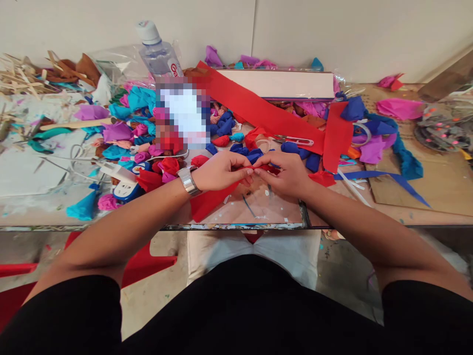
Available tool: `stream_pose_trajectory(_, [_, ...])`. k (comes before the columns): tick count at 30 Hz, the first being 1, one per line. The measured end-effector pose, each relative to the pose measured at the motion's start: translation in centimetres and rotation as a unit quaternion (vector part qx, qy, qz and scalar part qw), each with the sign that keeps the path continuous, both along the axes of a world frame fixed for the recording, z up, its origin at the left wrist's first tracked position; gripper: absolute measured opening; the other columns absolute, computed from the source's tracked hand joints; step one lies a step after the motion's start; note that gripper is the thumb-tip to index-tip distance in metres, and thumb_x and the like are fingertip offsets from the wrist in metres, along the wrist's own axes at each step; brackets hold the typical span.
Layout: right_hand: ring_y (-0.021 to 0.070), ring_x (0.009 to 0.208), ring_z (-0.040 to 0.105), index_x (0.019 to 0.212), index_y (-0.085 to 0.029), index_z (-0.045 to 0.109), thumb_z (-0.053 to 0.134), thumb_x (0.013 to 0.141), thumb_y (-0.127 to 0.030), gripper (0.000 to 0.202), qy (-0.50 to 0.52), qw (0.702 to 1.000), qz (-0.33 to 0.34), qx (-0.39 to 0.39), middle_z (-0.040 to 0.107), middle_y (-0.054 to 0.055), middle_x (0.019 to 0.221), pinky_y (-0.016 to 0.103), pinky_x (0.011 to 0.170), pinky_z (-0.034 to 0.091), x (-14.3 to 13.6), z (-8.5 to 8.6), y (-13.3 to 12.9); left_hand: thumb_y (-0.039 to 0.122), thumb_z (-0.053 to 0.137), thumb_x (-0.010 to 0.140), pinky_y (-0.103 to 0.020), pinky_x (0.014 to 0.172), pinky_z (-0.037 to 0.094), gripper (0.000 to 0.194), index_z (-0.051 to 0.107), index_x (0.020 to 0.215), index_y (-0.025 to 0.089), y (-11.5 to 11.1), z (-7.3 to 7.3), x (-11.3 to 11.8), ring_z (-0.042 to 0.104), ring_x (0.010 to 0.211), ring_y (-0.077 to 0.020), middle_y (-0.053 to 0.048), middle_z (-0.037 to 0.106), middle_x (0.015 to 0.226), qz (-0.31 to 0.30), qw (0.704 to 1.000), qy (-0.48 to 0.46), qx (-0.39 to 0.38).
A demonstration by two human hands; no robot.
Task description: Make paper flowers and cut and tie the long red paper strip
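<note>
Both of my hands meet over the front middle of the table and pinch one red fabric strip (207, 203). My left hand (221, 172), with a silver watch on its wrist, grips the strip where it trails down and to the left. My right hand (288, 173) holds the strip's other end, and a little folded red shows between my fingertips. Just behind my hands lie small rolled fabric buds in blue (291, 147) and red (169, 165).
A long red fabric band (258, 111) crosses the table diagonally. Thread snips (297, 141) lie on it. A water bottle (157, 52) stands at the back. Behind the band lies a white board (284, 84). Purple, teal and pink scraps crowd the left. Wooden sticks (22, 79) pile far left.
</note>
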State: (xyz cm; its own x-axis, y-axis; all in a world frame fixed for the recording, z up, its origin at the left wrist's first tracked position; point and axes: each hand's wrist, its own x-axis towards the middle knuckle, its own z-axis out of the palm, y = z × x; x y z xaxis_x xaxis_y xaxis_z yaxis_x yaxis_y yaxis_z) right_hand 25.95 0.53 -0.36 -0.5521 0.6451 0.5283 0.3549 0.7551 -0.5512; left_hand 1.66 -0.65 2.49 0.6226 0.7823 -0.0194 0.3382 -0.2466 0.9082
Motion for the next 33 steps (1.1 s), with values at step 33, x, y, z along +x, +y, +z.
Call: stream_pose_trajectory(33, [0.0253, 0.098, 0.078, 0.104, -0.027, 0.080, 0.069, 0.102, -0.038, 0.016, -0.015, 0.996, 0.001, 0.089, 0.085, 0.006, 0.101, 0.044, 0.098, 0.059, 0.34, -0.11, 0.29, 0.042, 0.078, 0.092, -0.039, 0.083, 0.072, 0.028, 0.077, 0.090, 0.014, 0.20, 0.07, -0.05, 0.082, 0.078, -0.0211, -0.009, 0.082, 0.084, 0.047, 0.975, -0.103, -0.191])
